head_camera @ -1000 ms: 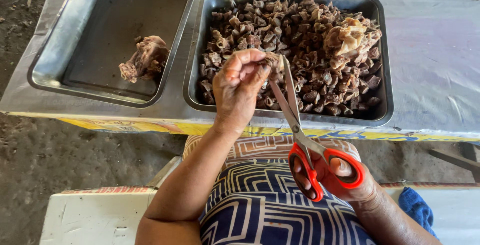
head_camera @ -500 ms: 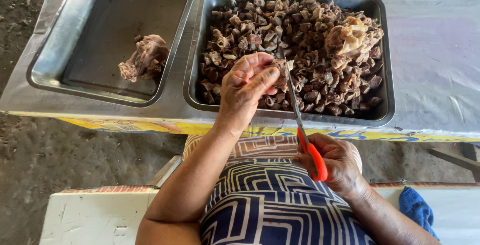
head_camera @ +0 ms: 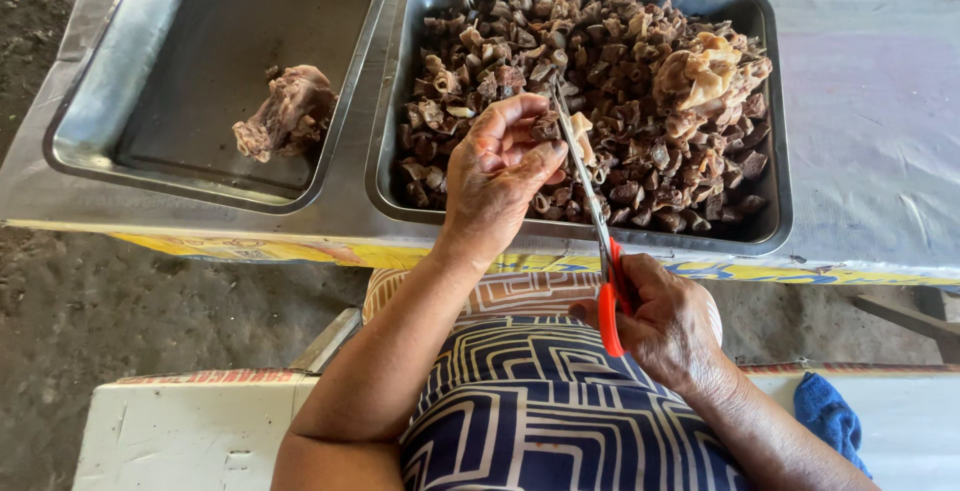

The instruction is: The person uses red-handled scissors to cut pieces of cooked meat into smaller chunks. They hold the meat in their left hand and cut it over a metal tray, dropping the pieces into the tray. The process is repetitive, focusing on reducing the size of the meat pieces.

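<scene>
Flanking trays (head_camera: 760, 221), scissors (head_camera: 590, 201) between

Left hand (head_camera: 497, 176): raised, forearm running up from lower left, wrist slightly bent, palm turned toward the wearer. Fingers curled inward, fingertips (head_camera: 540, 131) pinched together with the thumb.

Right hand (head_camera: 665, 326): lower, near the torso, back of hand up, fingers closed in a grip, forearm angling in from lower right.
</scene>
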